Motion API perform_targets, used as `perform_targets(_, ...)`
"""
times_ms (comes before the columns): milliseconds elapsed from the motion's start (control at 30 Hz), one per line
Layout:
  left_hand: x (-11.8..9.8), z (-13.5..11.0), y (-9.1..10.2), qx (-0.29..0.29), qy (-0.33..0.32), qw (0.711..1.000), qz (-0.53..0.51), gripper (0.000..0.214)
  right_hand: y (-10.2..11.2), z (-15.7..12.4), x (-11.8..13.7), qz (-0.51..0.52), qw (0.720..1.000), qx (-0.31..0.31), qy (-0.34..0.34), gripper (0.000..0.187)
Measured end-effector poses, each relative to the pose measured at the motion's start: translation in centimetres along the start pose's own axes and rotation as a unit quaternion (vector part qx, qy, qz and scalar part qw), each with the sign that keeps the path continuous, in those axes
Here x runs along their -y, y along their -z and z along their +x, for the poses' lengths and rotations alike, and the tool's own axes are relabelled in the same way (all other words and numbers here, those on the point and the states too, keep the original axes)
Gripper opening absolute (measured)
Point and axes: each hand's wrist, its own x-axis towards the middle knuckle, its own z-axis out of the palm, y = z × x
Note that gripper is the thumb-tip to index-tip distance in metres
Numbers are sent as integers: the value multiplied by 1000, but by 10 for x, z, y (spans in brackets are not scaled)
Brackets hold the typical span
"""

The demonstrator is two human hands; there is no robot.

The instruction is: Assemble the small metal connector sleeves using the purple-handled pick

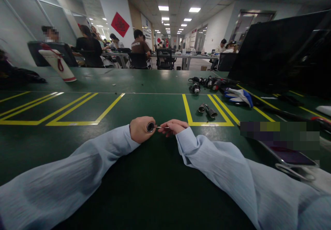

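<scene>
My left hand [138, 130] is closed around a short cylindrical part [150, 127], whose dark round opening with a shiny rim faces me. From the right, my right hand [176, 126] pinches a thin metal rod [162, 127] between its fingertips. The rod's other end reaches the side of the cylindrical part at my left hand; whether it sits inside a hole is too small to tell. Both hands are a little above the dark green table [155, 175]. Beyond my right hand, two metal cup-shaped parts [211, 112] lie inside a yellow-taped square.
Several metal parts with dark cables [196, 88] lie farther back, beside a blue-and-white glove [238, 96]. A large black screen [276, 47] stands at right, with a phone [292, 155] nearer me. A white cylinder with red cord [59, 66] stands at left. People sit beyond the table.
</scene>
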Motion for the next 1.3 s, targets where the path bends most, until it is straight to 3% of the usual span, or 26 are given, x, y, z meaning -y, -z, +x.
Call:
perform_targets(133, -1, -1, -1, 2, -5, 1000, 9, 11, -1, -1, 1, -34, 999, -1, 10, 15)
perform_targets(400, 2, -1, 1, -4, -21, 999, -35, 13, 6, 5, -1, 34, 998, 21, -43, 17)
perform_targets(867, 1, -1, -2, -11, -20, 1000, -3, 12, 0, -2, 1, -23, 1000, -4, 4, 16)
perform_targets(1300, 0, -1, 2, -21, -19, 998, -63, 15, 7, 9, -2, 37, 996, 38, -72, 16)
